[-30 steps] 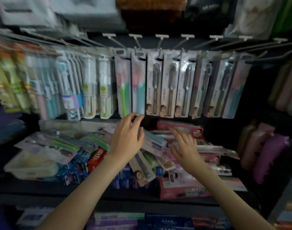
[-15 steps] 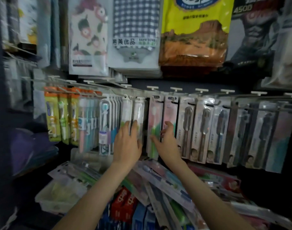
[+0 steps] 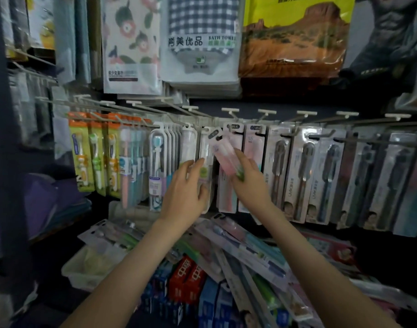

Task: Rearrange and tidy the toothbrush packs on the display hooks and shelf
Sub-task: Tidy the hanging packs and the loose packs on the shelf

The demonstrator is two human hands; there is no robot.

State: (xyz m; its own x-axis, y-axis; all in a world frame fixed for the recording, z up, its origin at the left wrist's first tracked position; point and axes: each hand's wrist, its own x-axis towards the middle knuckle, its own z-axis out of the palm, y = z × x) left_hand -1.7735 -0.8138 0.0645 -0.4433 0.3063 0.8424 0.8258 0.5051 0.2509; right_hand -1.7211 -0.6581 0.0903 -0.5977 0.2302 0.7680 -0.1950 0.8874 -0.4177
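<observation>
A row of toothbrush packs hangs from metal display hooks [image 3: 231, 113] across the middle of the head view. My right hand [image 3: 249, 178] grips a pink and green toothbrush pack [image 3: 222, 153], tilted with its top toward the upper left, in front of the hanging packs. My left hand [image 3: 185, 195] holds the lower part of a white hanging pack [image 3: 206, 166] just left of it, fingers curled round its edge. Loose toothbrush packs [image 3: 240, 242] lie piled on the shelf below my forearms.
Bagged bath towels [image 3: 200, 41] hang above the hooks. Red and blue toothpaste boxes [image 3: 190, 278] sit at the shelf front. A pale plastic tray [image 3: 84, 271] stands at the shelf's left. Grey toothbrush packs [image 3: 304, 176] fill the hooks to the right.
Both hands rose from the shelf pile to the hanging row. My right hand has since pulled a pink and green pack forward and tilted it; my left hand moved right onto a white pack.
</observation>
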